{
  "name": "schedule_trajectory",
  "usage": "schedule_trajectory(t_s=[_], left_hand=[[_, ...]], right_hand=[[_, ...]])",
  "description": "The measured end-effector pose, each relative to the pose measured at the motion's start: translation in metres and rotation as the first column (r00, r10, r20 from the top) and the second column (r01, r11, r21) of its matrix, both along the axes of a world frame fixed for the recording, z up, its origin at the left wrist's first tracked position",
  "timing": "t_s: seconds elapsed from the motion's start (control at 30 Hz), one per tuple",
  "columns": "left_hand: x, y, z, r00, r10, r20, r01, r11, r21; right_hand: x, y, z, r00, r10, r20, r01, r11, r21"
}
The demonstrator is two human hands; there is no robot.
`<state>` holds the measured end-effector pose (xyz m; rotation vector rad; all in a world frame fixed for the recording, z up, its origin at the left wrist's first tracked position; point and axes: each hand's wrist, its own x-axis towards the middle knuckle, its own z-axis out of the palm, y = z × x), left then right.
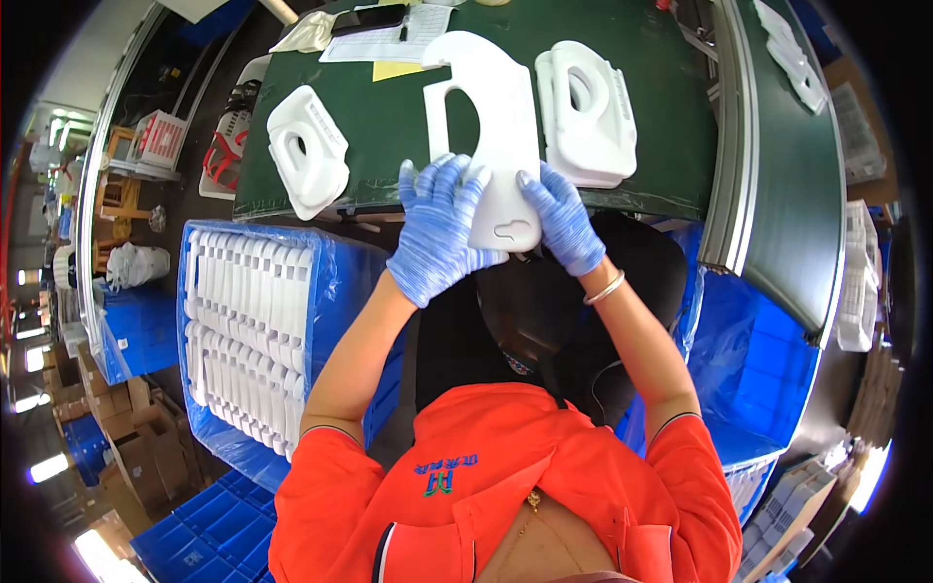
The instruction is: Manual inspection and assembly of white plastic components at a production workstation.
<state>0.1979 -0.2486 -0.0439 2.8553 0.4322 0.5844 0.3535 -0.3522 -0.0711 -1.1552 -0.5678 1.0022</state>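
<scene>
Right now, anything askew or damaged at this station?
No visible damage. Both hands hold a white plastic panel overhanging the green table edge. The white moulded part on the left lies skewed, also overhanging the edge.

In front of me the tabletop [408, 126] carries a flat plastic panel [491, 126] at its near edge, held between my left hand [437, 228] and my right hand [564, 219]. To the left of the panel lies one moulded housing [306, 151], to the right a stack of housings [588, 112]. Behind the panel are paper sheets [374, 44]. Below the tabletop, on my left, a crate [345, 282] holds rows of parts [248, 330].
</scene>
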Motion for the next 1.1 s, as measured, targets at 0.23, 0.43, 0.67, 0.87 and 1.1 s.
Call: schedule_trajectory(t_s=[0.23, 0.43, 0.67, 0.87, 1.1], left_hand=[[0.013, -0.020, 0.000, 0.989, -0.038, 0.141, 0.034, 0.999, 0.030], [0.028, -0.027, -0.011, 0.876, 0.380, 0.298, 0.157, 0.361, -0.919], [0.010, -0.006, -0.042, 0.810, 0.561, 0.171, 0.047, 0.228, -0.972], [0.054, 0.055, -0.052, 0.852, 0.523, 0.013, -0.113, 0.207, -0.972], [0.100, 0.097, -0.073, 0.888, 0.451, -0.085, -0.257, 0.335, -0.906]], right_hand=[[0.003, -0.033, -0.017, 0.981, -0.171, -0.088, 0.173, 0.985, 0.021], [-0.001, -0.060, 0.007, 0.981, -0.150, -0.122, 0.156, 0.987, 0.033], [-0.010, -0.066, -0.032, 0.924, -0.207, 0.322, 0.206, 0.978, 0.038], [0.081, -0.132, 0.044, 0.864, -0.277, 0.420, 0.273, 0.959, 0.073], [0.323, -0.154, 0.055, 0.546, -0.597, 0.587, 0.644, 0.748, 0.161]])
